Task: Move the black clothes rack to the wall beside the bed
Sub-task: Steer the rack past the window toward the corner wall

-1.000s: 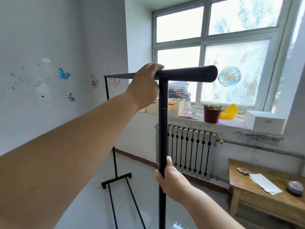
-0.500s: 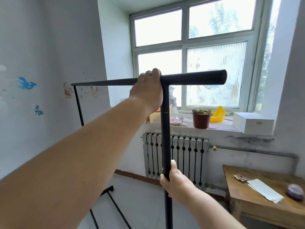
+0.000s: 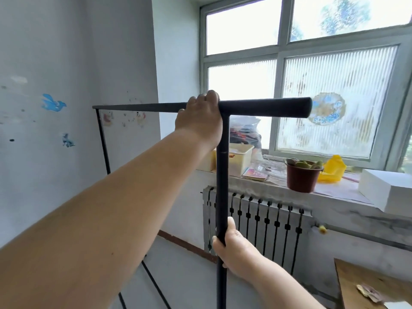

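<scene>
Head view: black clothes rack stands upright near the window, its top bar running level across the frame. Left grip wrapped over the top bar right at the joint with the near upright post, fingers curled round the bar. Right grip clamped on that same post lower down, thumb lying up along it. Far post sits close in front of the left wall, near a blue bird sticker. Base rails show low over the floor. Behind the rack: radiator under a windowsill carrying a brown plant pot, cream tub and white box. Wooden counter corner at lower right, apart from the rack
</scene>
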The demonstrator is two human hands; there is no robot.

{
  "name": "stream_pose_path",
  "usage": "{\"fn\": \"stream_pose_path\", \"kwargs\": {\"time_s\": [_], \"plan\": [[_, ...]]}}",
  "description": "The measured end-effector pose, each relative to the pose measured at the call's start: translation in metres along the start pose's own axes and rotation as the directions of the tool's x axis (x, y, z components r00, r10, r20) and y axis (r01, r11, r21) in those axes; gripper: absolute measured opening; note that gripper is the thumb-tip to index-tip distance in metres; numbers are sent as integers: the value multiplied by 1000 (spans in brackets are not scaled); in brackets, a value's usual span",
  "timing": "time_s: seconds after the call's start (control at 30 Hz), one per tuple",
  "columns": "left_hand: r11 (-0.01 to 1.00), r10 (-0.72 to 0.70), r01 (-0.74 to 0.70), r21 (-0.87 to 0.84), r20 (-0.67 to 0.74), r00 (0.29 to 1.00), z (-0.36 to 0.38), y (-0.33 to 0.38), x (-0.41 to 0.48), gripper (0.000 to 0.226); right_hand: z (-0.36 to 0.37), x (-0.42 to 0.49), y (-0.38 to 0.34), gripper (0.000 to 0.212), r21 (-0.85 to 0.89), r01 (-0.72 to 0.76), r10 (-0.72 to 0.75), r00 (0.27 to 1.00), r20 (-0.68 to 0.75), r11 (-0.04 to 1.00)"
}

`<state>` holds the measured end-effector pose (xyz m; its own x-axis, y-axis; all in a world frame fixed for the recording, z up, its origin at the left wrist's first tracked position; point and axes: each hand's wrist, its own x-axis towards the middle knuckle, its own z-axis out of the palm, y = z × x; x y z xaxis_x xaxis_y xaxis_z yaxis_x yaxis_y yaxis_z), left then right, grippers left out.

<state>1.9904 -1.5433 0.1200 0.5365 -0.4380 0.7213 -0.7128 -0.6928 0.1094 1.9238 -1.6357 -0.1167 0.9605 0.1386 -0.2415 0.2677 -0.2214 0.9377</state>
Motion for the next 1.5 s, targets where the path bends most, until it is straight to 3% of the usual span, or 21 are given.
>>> {"fn": "stream_pose_path", "kwargs": {"time_s": [0.07, 0.1, 0.13, 0.17, 0.2, 0.27, 0.33, 0.37, 0.43, 0.47, 0.53, 0.77, 0.9, 1.03, 1.5], "plan": [[999, -32, 32, 23, -11, 999, 20, -1, 18, 34, 20, 17, 12, 67, 249, -125, 99, 988, 115, 960], [998, -43, 44, 36, -12, 999, 29, -2, 26, 34, 25, 28, 12, 60, 421, -178, 140, 983, 120, 889], [998, -52, 52, 47, -13, 999, 37, -3, 33, 35, 28, 35, 16, 50, 659, -289, 214, 957, 195, 694], [997, -56, 57, 58, -14, 998, 46, -4, 42, 36, 34, 45, 20, 38, 880, -298, 265, 942, 208, 370], [996, -61, 62, 67, -16, 998, 53, -6, 49, 37, 39, 52, 25, 28, 945, -298, 336, 911, 240, 133], [994, -75, 77, 80, -25, 997, 64, -10, 62, 37, 52, 68, 27, 24, 937, -201, 477, 818, 321, -286], [991, -92, 95, 93, -39, 995, 79, -14, 77, 36, 65, 80, 33, 22, 870, -80, 513, 780, 358, -486], [989, -96, 100, 105, -39, 995, 86, -16, 83, 37, 69, 85, 37, 21, 913, -71, 515, 807, 289, -401], [986, -90, 94, 137, -33, 995, 101, -19, 97, 39, 82, 102, 46, 21, 910, -61, 507, 814, 284, -411], [985, -80, 85, 150, -36, 996, 108, -20, 104, 40, 87, 110, 50, 21, 874, -47, 487, 816, 312, -483], [984, -59, 67, 166, -50, 997, 122, -27, 117, 38, 98, 124, 55, 19, 848, -39, 478, 812, 335, -528], [978, 135, -114, 176, -107, 985, 165, -74, 167, 33, 134, 168, 86, 26, 867, -109, 430, 833, 347, -486], [994, 78, -78, 70, 13, 997, 188, -112, 207, 33, 152, 201, 92, 24, 861, -135, 453, 804, 385, -491], [997, 46, -48, 65, 25, 999, 205, -124, 230, 38, 163, 223, 96, 31, 861, -177, 456, 787, 415, -477], [963, -99, 88, 253, 30, 995, 241, -106, 264, 46, 223, 257, 118, 32, 886, -136, 417, 843, 338, -443]]}}
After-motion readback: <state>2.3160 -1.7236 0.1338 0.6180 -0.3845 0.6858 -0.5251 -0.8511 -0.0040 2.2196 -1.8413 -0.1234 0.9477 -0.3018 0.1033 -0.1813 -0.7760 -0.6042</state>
